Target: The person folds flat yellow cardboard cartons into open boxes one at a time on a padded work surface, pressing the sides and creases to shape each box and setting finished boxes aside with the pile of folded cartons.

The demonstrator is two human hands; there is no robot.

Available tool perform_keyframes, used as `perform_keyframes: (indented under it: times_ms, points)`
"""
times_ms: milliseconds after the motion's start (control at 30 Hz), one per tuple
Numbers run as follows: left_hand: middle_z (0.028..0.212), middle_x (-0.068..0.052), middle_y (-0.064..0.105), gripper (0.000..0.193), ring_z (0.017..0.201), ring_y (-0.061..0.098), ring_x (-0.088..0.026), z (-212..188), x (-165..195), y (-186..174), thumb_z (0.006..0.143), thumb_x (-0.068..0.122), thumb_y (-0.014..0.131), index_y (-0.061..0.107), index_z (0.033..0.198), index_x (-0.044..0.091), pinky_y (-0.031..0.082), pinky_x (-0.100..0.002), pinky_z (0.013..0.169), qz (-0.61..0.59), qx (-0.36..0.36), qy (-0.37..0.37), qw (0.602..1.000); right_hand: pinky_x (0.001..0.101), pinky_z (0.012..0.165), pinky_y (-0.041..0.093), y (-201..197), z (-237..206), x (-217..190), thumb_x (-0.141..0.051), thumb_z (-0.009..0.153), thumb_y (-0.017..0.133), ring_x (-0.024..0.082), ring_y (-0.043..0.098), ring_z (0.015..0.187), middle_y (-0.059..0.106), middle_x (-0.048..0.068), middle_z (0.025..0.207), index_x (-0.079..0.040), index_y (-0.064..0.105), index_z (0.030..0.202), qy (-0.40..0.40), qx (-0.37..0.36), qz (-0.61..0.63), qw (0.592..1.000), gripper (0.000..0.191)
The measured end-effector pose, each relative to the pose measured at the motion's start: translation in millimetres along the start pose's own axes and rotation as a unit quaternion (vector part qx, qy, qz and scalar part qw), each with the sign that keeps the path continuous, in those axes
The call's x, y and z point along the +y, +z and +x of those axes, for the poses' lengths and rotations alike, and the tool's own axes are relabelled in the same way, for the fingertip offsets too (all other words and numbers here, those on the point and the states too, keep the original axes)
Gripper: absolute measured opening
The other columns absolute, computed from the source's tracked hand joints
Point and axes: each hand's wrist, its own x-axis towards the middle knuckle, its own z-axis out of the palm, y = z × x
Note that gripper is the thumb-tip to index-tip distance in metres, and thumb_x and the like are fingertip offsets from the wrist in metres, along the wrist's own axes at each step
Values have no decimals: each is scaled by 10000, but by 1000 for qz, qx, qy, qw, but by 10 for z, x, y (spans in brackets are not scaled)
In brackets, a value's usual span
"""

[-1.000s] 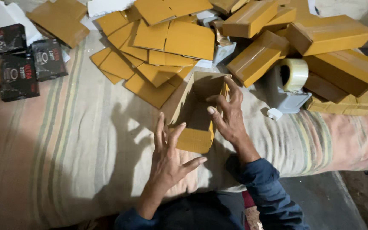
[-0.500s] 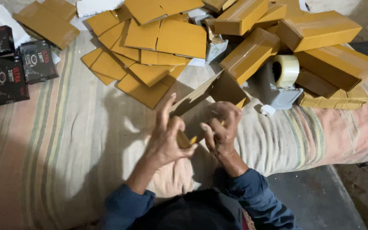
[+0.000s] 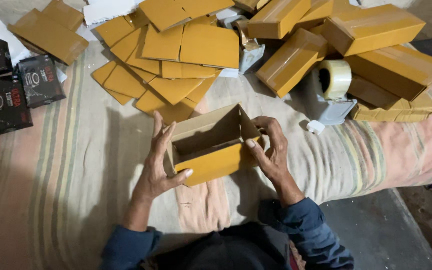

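Observation:
An open yellow-brown cardboard box [image 3: 211, 162] stands on the striped cloth [image 3: 66, 175] in front of me, its flaps up and its inside empty. My left hand [image 3: 158, 165] grips its left end, thumb on the near wall. The box's right end is held by my right hand [image 3: 271, 147], thumb pressing the near corner. Both sleeves are dark blue.
Flat yellow-brown box blanks [image 3: 176, 55] lie fanned out behind the box. Taped-up boxes [image 3: 376, 30] are piled at the back right. A tape dispenser [image 3: 331, 90] with a clear roll stands right of the box. Black packages [image 3: 6, 85] lie at the left.
The flat blank has been opened up into a box shape. Both hands moved from pressing and folding it to holding its two ends upright.

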Motion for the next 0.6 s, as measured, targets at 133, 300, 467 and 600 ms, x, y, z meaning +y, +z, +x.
perform_keyframes:
  times_ms: [133,300,467,600]
  points:
    - [1743,-290,50,590,1642,182,-424,-89,-48,99,770,274,876,633,1279,101,314,-498,1286,24,7,20,999,393,965,506,-128,21,-124,-362,958,636,279,584,1165,559,194,1327,11,625,1254,-54,-21,-21,998,477]
    - [1722,-284,81,340,1617,132,-443,-110,0,59,799,277,881,718,1031,89,305,-502,1267,55,-26,28,998,392,1032,490,-488,374,-252,-183,942,597,255,626,1136,713,55,1247,-66,774,1070,-108,-189,-65,974,248]
    - [1721,-287,130,317,1609,211,-429,-246,101,123,863,294,827,734,1091,95,341,-483,1264,78,15,4,997,444,1089,459,-339,836,-328,-334,891,708,347,567,1272,647,139,1349,-26,654,1299,-92,-350,-150,920,514]
    - [1626,-232,420,641,1533,414,-388,-380,175,303,871,346,808,627,1379,0,389,-481,1230,62,47,-58,995,469,1047,414,-286,957,-459,-490,660,873,401,512,1265,555,214,1367,3,456,1469,-49,-391,-139,908,1035]
